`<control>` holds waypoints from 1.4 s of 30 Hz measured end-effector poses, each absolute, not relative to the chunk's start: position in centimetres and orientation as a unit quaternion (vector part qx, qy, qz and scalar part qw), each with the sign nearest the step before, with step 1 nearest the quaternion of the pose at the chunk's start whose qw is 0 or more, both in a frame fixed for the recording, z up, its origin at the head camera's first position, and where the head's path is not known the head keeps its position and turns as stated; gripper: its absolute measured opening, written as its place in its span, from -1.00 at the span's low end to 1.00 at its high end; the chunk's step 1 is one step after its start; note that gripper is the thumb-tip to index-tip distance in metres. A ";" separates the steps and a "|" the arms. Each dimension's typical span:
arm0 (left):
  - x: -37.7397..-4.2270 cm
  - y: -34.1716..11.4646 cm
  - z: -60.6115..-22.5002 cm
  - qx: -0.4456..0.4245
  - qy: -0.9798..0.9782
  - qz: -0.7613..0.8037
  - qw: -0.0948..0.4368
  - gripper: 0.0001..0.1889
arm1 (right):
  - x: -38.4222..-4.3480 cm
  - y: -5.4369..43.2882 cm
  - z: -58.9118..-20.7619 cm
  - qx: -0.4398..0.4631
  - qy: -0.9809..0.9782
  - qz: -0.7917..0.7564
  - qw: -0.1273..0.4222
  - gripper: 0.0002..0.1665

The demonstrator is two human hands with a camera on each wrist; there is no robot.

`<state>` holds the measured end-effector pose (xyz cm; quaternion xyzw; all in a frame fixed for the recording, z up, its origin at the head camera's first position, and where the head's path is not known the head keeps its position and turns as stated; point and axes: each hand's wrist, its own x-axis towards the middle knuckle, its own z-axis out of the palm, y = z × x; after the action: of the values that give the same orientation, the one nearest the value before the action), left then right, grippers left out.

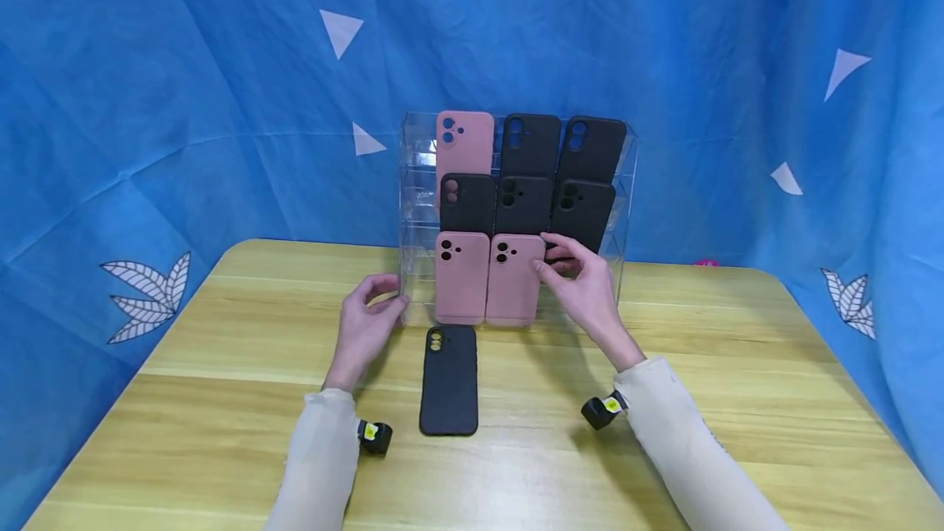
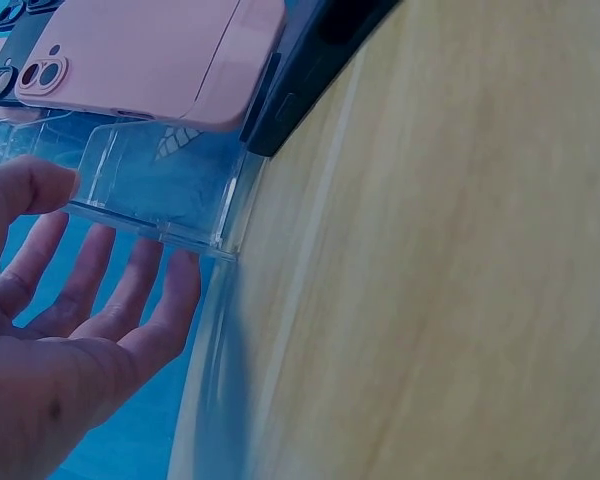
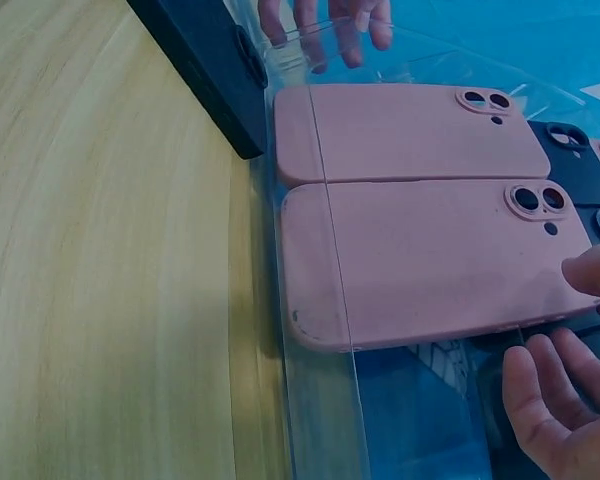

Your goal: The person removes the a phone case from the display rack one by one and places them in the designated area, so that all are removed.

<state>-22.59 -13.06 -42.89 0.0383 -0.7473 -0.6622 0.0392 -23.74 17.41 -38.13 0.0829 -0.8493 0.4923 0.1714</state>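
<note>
The cream sleeves (image 1: 315, 457) carry black wrist cameras (image 1: 380, 439) with yellow stickers (image 1: 611, 405)

The three rounded rectangular pink phone cases (image 1: 462, 281) and six rounded rectangular black phone cases (image 1: 450, 385) are plain; the tiered clear-plastic rack (image 1: 417, 262) is colourless; the flat wooden tabletop (image 1: 737, 351) has pale yellow-brown streaked grain; the draped blue fabric backdrop (image 1: 243, 64) carries white triangles (image 1: 341, 29) and dark-veined white leaves (image 1: 147, 297); the cloth sleeves (image 1: 317, 457) are off-white
</note>
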 end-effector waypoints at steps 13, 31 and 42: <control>-22.5 -13.1 -42.8 0.041 -0.752 -0.656 0.040 -0.63 | -23.5 17.0 -38.8 0.085 -0.821 0.542 0.157 -0.49; -22.4 -13.0 -42.8 0.043 -0.754 -0.654 0.040 -0.63 | -23.7 17.3 -39.2 0.079 -0.780 0.600 0.161 -0.54; -22.4 -12.9 -42.8 0.043 -0.754 -0.654 0.044 -0.62 | -23.9 17.5 -38.8 0.102 -0.786 0.586 0.169 -0.55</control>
<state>-22.41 -12.95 -42.78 0.0429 -0.7543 -0.6536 0.0439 -23.89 17.48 -38.77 0.1020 -0.7856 0.5864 0.1689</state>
